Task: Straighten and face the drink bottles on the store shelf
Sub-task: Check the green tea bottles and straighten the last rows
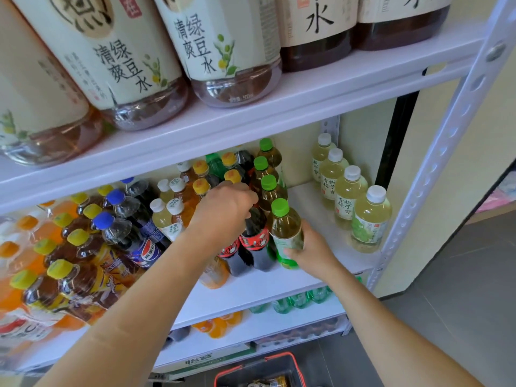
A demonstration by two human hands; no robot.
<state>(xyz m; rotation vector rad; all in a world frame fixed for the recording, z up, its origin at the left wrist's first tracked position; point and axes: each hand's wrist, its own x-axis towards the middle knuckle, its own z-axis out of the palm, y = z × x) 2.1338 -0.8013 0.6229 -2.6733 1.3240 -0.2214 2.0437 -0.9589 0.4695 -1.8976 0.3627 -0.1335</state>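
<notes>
A green-capped tea bottle (pixel 286 233) stands upright at the shelf (pixel 312 202) front, touching a dark red-labelled cola bottle (pixel 255 241).

You've got a red-rimmed basket (pixel 259 370) at bottom centre, grey floor (pixel 460 289) at right, cream wall (pixel 413 163) behind.

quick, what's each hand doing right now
Left hand: closed over the top of a dark cola bottle.
Right hand: closed around the lower part of the front green-capped tea bottle.
</notes>
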